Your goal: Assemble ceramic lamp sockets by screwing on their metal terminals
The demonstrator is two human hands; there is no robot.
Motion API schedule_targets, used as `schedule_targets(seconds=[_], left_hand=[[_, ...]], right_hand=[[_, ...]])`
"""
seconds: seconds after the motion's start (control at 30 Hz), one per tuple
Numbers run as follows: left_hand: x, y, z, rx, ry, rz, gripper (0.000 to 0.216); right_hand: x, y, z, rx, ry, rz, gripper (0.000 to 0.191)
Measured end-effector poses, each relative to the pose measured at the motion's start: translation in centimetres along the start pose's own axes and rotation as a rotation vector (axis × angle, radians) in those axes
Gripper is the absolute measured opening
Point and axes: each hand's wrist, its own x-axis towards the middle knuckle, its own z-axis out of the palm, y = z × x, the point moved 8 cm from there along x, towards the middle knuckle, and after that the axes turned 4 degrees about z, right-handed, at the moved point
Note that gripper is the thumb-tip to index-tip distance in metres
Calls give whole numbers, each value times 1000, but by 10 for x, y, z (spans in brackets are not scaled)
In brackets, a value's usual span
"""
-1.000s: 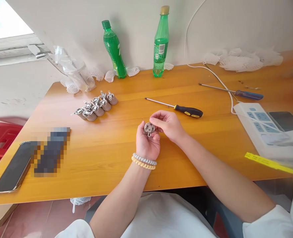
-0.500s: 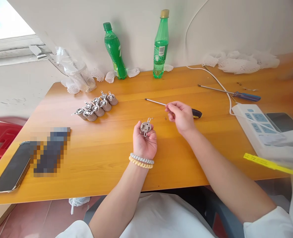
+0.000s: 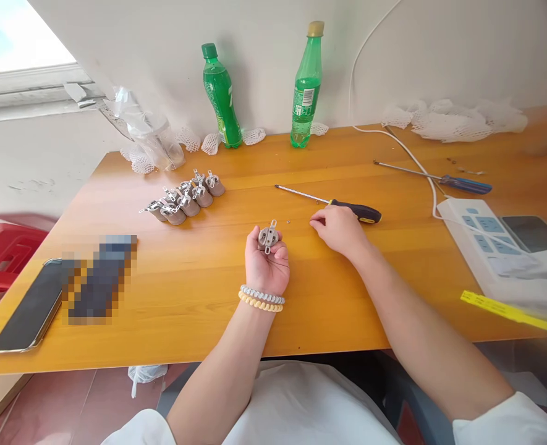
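Observation:
My left hand (image 3: 268, 269) is wrapped round a grey-brown lamp holder (image 3: 268, 237), its round face and metal bracket turned up. The bracket's looped ends stick out past the body. On the tabletop to its right, my right hand (image 3: 342, 228) has thumb and fingertips pressed together in a pinch. Whatever lies between those fingertips is hidden or too small to name. Just behind that hand lies a screwdriver (image 3: 359, 211) with a black and yellow handle. A tiny metal piece (image 3: 288, 221) rests between the two hands.
Several similar lamp holders (image 3: 190, 201) stand grouped at the left. Two green bottles (image 3: 223, 102) are by the wall. A blue-handled screwdriver (image 3: 465, 184), a power strip (image 3: 461, 232) and a white cable (image 3: 421, 162) lie right. A phone (image 3: 27, 309) sits at the left edge.
My right hand has come down to the tabletop, its fingertips now over the spot where a small screw lay. My left hand still holds the lamp holder. The view has shifted slightly.

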Motion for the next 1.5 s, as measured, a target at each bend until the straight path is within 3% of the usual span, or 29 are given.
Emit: schedule_targets(seconds=[0.17,0.37,0.47,0.7,0.9,1.5], left_hand=[[-1,-1,0,11,-1,6,24],[0,-2,0,31,4,23,23],[0,-3,0,44,-3,28,24],[0,-5,2,31,-59,46,24],[0,-9,4,19,-117,27,24],[0,-10,2,75,-115,54,24]], right_hand=[[-3,-3,-5,124,7,-5,15],[-19,-26,-6,864,-118,-10,12],[-28,-43,-9,1024,-132,-60,13],[-37,-64,-8,943,-151,-184,8],[-37,-68,5,1010,-234,-158,9],[-36,-65,8,939,-208,-57,12]])
